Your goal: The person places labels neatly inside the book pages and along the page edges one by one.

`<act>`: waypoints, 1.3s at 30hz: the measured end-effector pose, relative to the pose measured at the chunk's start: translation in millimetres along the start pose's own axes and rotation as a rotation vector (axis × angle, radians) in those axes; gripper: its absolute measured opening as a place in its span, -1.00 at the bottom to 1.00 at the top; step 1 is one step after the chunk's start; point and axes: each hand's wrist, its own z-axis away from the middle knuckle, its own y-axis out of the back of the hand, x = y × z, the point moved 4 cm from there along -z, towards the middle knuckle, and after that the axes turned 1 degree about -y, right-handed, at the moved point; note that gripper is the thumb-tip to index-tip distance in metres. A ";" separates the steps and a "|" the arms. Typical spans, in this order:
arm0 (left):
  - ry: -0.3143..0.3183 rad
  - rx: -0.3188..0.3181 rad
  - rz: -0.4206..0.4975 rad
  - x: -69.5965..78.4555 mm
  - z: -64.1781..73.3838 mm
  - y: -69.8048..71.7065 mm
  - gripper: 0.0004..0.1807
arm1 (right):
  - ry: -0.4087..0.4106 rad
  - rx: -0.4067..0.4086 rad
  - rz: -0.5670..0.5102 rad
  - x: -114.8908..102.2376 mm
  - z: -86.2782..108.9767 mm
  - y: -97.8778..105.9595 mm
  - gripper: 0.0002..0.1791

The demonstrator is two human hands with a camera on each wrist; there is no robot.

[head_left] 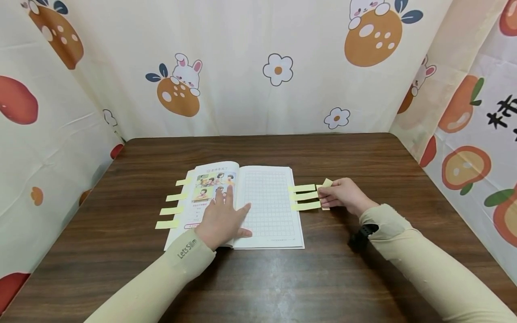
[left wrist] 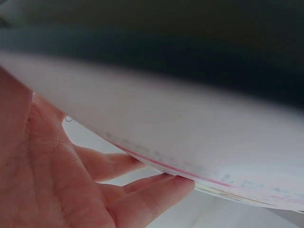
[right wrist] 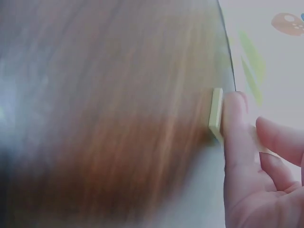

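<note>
An open book point(head_left: 266, 224) lies on the table, a picture page at left and a grid page at right. My left hand point(head_left: 223, 220) rests across its left page and inner fold with fingers spread. In the left wrist view, the fingers point(left wrist: 156, 194) touch the curved page point(left wrist: 156, 118). Just right of the book, my right hand point(head_left: 345, 195) pinches a small pad of yellow sticky notes point(head_left: 325, 207). One slip point(head_left: 327, 182) sticks out above its fingertips. The pad's thick edge point(right wrist: 216, 113) shows beside the fingers in the right wrist view.
Several yellow sticky tabs point(head_left: 176, 197) stick out from the book's left edge. Another 3 tabs point(head_left: 304, 196) project from the right edge, close to my right hand. The dark wood table point(head_left: 258, 150) is bordered by a patterned curtain point(head_left: 242, 103) at the back and sides.
</note>
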 end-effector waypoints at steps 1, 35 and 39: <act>0.001 -0.001 0.000 -0.1 0.0 0.1 -0.17 | -0.007 -0.005 -0.007 0.1 0.4 0.0 -0.88; 0.000 0.010 -0.009 1.6 -0.5 -0.3 -0.17 | -0.045 -0.037 -0.139 1.5 2.6 1.2 -0.95; -0.001 0.007 -0.008 1.9 -0.9 -0.8 -0.16 | -0.053 -0.049 -0.144 0.5 3.9 2.2 -0.96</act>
